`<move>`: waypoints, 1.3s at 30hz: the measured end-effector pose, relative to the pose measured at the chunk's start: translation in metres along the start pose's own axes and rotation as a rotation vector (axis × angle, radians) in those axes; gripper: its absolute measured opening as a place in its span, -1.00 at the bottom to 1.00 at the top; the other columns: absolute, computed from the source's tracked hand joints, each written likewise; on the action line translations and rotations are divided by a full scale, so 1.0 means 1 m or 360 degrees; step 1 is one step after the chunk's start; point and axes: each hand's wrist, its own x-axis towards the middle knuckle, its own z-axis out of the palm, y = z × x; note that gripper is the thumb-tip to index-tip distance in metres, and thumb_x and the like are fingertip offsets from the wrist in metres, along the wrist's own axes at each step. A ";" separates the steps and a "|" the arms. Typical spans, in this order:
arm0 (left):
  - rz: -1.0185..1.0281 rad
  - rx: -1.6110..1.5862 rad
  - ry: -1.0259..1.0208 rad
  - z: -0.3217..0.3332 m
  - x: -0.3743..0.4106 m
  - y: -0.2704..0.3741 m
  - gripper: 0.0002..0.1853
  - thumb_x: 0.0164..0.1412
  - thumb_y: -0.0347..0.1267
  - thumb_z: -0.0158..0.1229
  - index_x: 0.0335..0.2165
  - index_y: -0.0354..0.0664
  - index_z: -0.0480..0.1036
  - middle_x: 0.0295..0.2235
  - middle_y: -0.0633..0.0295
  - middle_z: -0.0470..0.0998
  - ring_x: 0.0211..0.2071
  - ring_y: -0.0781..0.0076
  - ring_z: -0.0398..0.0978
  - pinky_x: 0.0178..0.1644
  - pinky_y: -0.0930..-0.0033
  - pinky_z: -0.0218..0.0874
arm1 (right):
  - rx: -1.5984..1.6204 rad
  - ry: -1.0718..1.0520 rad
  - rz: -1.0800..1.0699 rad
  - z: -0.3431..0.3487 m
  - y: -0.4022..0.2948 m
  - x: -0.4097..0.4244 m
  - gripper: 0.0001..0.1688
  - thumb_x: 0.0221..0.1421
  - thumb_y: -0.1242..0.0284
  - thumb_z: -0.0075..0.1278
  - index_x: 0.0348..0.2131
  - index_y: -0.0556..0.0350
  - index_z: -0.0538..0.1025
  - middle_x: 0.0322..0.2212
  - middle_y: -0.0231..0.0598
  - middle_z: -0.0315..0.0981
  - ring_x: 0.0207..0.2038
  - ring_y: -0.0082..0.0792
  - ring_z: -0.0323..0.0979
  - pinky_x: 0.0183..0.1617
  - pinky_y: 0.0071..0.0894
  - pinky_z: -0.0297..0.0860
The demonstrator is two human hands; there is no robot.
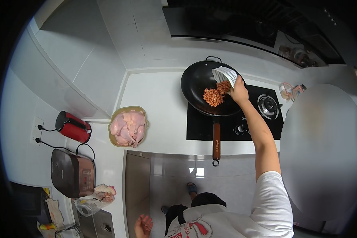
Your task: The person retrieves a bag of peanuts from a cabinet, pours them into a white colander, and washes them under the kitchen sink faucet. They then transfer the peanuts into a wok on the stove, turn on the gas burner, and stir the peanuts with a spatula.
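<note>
My right hand (239, 91) grips a small white perforated plastic basket (225, 74), tipped over a black wok (196, 86). Reddish-brown peanuts (223, 87) spill from its mouth onto a heap of peanuts (213, 97) in the wok. The wok sits over the left side of a black glass gas hob (200, 129), hiding the burner below. Its brown wooden handle (216, 136) points towards me past the counter edge. Down at the lower left, my left hand (143, 225) hangs beside my body, fingers loosely bent and apart, with nothing visible in it.
Raw poultry (128, 126) fills a yellowish bowl (110, 131) on the white counter (163, 98). Leftward stand a red electric kettle (73, 127), a rice cooker (73, 172), a plastic bag (90, 205) and a sink (102, 223). A range hood (220, 25) overhangs the back. One right-hand burner (268, 106) is uncovered.
</note>
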 end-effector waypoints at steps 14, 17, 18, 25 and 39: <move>0.0042 -0.0019 -0.0033 -0.009 -0.008 -0.015 -0.69 0.09 -0.19 -0.08 -0.20 -0.05 0.31 -0.28 0.19 0.44 -0.34 0.25 0.43 -0.31 0.25 0.27 | 0.0309 0.0427 -0.0085 -0.024 0.007 -0.012 -0.29 -0.24 0.59 -0.09 -0.05 0.24 0.01 -0.18 0.19 0.19 -0.35 0.18 0.34 -0.32 -0.14 0.34; 0.0029 -0.0052 -0.0059 -0.012 -0.009 -0.017 -0.69 0.09 -0.19 -0.08 -0.20 -0.06 0.31 -0.29 0.20 0.45 -0.34 0.26 0.43 -0.31 0.25 0.26 | 0.0699 0.0310 0.0412 -0.011 0.029 -0.017 -0.40 -0.20 0.60 -0.17 -0.09 0.25 0.05 -0.32 0.12 0.30 -0.43 0.01 0.41 -0.44 -0.21 0.38; 0.0020 -0.0065 -0.0053 -0.012 -0.012 -0.017 -0.69 0.09 -0.19 -0.08 -0.20 -0.06 0.31 -0.29 0.20 0.45 -0.35 0.26 0.43 -0.31 0.25 0.26 | 0.0826 0.0258 0.0577 -0.012 0.027 -0.022 -0.44 -0.19 0.60 -0.19 -0.10 0.26 0.07 -0.36 0.10 0.34 -0.46 -0.04 0.44 -0.47 -0.23 0.39; 0.0172 -0.0133 -0.0172 -0.043 -0.008 -0.030 -0.59 0.06 -0.11 -0.02 -0.17 -0.11 0.29 -0.29 0.19 0.44 -0.31 0.28 0.41 -0.34 0.28 0.26 | 0.1807 -0.0524 0.0729 -0.058 -0.024 -0.063 -0.60 -0.08 0.58 -0.39 -0.14 0.25 0.14 -0.48 -0.06 0.38 -0.68 -0.40 0.38 -0.72 -0.60 0.33; 0.1265 0.0141 -0.0057 -0.013 -0.081 0.111 -0.63 0.16 -0.28 -0.10 -0.08 -0.21 0.24 -0.23 0.16 0.40 -0.31 0.43 0.42 -0.32 0.47 0.29 | 0.2015 -0.2259 0.0256 -0.054 -0.319 -0.331 -0.53 -0.26 0.65 -0.32 -0.21 0.49 0.17 -0.57 0.01 0.36 -0.69 -0.31 0.40 -0.71 -0.52 0.40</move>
